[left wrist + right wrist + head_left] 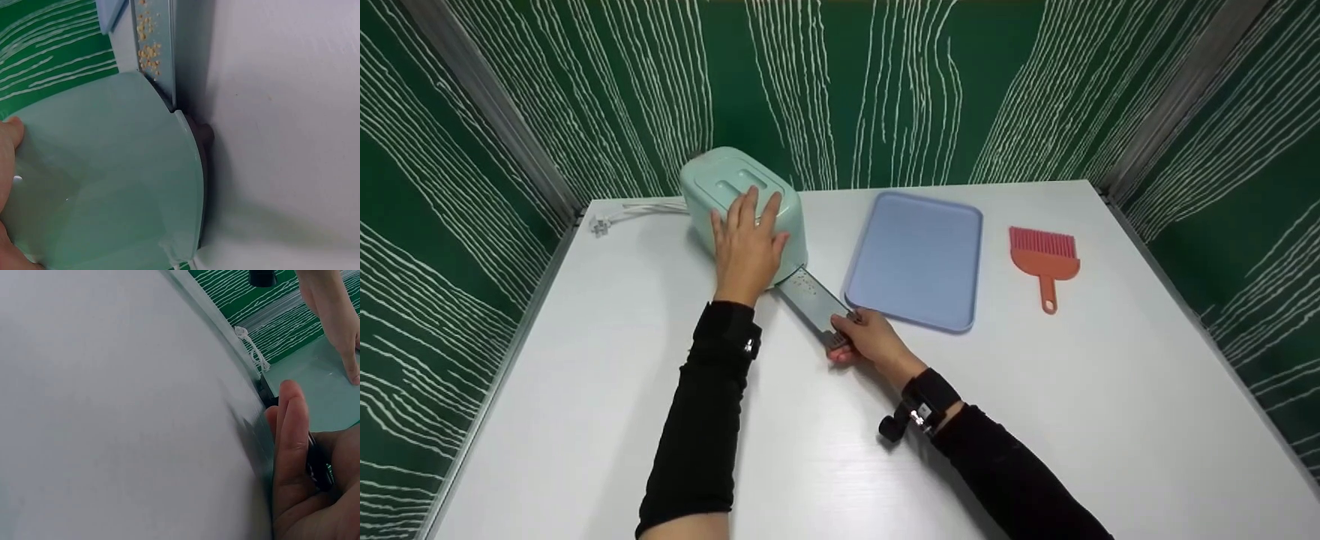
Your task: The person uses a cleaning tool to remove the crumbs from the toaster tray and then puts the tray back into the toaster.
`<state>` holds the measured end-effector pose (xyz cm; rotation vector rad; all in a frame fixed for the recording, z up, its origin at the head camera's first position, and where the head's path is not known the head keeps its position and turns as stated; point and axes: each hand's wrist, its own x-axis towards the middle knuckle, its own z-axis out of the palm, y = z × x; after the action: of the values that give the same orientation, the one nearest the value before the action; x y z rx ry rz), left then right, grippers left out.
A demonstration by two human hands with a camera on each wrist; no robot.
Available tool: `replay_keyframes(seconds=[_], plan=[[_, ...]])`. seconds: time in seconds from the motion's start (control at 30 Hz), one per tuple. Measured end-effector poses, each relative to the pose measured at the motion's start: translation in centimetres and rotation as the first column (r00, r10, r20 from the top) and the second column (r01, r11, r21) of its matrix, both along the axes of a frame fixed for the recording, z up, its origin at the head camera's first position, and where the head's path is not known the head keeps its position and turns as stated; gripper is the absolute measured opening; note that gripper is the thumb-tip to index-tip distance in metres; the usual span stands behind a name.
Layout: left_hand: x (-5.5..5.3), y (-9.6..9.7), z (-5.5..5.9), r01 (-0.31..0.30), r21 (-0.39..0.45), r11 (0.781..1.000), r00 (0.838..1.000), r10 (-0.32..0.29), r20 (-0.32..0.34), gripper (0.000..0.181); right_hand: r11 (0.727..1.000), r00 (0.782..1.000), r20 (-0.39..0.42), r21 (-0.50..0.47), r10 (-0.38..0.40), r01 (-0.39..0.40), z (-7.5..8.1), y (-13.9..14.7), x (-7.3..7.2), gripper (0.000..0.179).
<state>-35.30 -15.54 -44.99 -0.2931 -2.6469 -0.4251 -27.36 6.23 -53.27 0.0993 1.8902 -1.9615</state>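
Observation:
A mint green toaster (706, 180) with two slots stands toward the back left of the white table. My left hand (745, 251) rests on its top, the fingers spread near the slots. From the toaster's near end a long metal crumb tray (810, 298) sticks out toward me. My right hand (877, 339) pinches the dark outer end of that tray between thumb and fingers. Yellowish crumbs (149, 53) lie on the tray close to the toaster, as the left wrist view shows. In the right wrist view my fingers (293, 433) lie under the dark tray end.
A shallow blue tray (921, 259) lies just right of the crumb tray. Farther right is an orange brush (1044, 262) with pink bristles. The toaster's white cord ends in a plug (599, 226) near the back left corner. Green walls stand around the table.

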Motion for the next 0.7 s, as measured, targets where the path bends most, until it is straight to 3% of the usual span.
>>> replay_keyframes(seconds=[0.7], plan=[[0.0,-0.1,0.3,0.004,-0.011,1.000,0.999,-0.004,0.037,0.063,1.000,0.998,-0.060,0.027,0.014,-0.013,0.4,1.9,1.2,0.024]])
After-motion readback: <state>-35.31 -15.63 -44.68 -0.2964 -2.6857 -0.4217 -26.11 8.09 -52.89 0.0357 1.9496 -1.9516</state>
